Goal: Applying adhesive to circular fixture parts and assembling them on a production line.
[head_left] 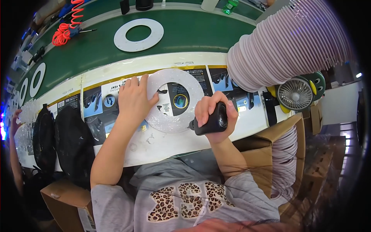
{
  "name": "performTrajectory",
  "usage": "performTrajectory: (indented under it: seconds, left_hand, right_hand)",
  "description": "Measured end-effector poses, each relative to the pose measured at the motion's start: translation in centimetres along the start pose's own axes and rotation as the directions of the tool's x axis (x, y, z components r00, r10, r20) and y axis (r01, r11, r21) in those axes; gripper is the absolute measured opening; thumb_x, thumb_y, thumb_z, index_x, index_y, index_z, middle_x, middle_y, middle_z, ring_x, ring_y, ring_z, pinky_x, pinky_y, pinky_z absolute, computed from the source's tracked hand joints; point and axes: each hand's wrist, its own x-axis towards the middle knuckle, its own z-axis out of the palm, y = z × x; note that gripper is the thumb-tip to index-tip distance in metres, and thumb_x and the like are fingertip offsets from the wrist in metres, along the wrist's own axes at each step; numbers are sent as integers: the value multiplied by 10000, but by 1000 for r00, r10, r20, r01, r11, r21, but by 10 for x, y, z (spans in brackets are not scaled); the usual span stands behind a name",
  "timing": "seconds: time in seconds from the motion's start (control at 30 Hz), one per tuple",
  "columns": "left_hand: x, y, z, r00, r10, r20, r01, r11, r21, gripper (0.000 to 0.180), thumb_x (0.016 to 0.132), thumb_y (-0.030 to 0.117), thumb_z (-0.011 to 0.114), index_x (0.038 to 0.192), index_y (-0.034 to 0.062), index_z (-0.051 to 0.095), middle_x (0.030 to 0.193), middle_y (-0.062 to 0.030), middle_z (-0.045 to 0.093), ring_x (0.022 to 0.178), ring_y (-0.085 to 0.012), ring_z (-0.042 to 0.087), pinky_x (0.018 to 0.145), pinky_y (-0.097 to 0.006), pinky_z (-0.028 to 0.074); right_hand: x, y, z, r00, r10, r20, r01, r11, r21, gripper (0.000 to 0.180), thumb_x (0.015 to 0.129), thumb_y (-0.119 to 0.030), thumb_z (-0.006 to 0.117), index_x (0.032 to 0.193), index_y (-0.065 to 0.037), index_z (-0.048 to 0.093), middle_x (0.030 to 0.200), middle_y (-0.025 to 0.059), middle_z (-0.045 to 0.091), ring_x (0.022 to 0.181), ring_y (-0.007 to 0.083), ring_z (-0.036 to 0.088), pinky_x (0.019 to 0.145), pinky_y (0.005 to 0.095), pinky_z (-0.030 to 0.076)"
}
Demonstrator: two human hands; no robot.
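A flat white ring (194,86), speckled and shiny with a large round hole, lies on the white worktable in front of me. My left hand (134,96) rests palm down at the ring's left side, its fingers stretched out and its thumb near the inner hole. My right hand (216,116) is wrapped round a black tool (213,123) with a bulky rounded handle. The tool's short tip points left, over or against the ring's lower right rim. Its exact kind does not show, and I cannot tell whether the tip touches.
A tall stack of white rings (278,46) leans at the right, beside a small fan (295,94). Another ring (139,34) lies on the green conveyor belt (185,36). Black bags (71,131) sit at left. Below right, a cardboard box (266,149) holds more rings.
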Motion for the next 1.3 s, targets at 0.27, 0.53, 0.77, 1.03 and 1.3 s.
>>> performTrajectory:
  seconds: [0.27, 0.53, 0.77, 1.03, 1.3]
  left_hand:
    - [0, -1, 0, 1000, -13, 16, 13, 1000, 6, 595, 695, 333, 742, 1183, 42, 566, 922, -121, 586, 939, -275, 572, 808, -406, 444]
    - [0, 0, -1, 1000, -20, 16, 20, 1000, 13, 606, 693, 334, 745, 1190, 39, 562, 931, -127, 590, 941, -281, 574, 816, -411, 444]
    - [-1, 0, -4, 1000, -6, 16, 6, 1000, -4, 572, 706, 310, 729, 1179, 38, 557, 941, -135, 587, 932, -292, 568, 798, -394, 453]
    - [1, 4, -11, 994, 23, -103, -19, 999, 40, 583, 692, 341, 764, 1159, 43, 584, 944, -110, 589, 953, -275, 556, 821, -389, 435]
    - [-6, 12, -42, 805, 559, 196, -403, 759, -511, 487, 567, 214, 813, 991, 47, 642, 1036, -97, 599, 1050, -299, 528, 943, -393, 407]
  right_hand:
    - [3, 2, -3, 1000, 0, -18, 0, 1000, 4, 385, 961, -382, 303, 776, -63, 414, 597, 95, 472, 512, 168, 442, 526, 270, 396]
    - [12, -15, -19, 987, -81, -141, 90, 994, 61, 387, 961, -394, 308, 782, -68, 413, 595, 80, 466, 513, 172, 451, 540, 285, 388]
    - [16, -13, -30, 981, -123, -151, 120, 992, -31, 380, 960, -386, 310, 784, -63, 409, 597, 79, 458, 511, 170, 445, 536, 276, 397]
    - [17, -10, -27, 979, -109, -175, 96, 992, -81, 383, 962, -392, 315, 777, -67, 398, 568, 70, 440, 497, 152, 440, 514, 258, 389]
    - [18, -9, -33, 964, -109, -244, 106, 994, -23, 379, 957, -407, 330, 781, -80, 407, 567, 63, 438, 487, 150, 439, 511, 259, 379]
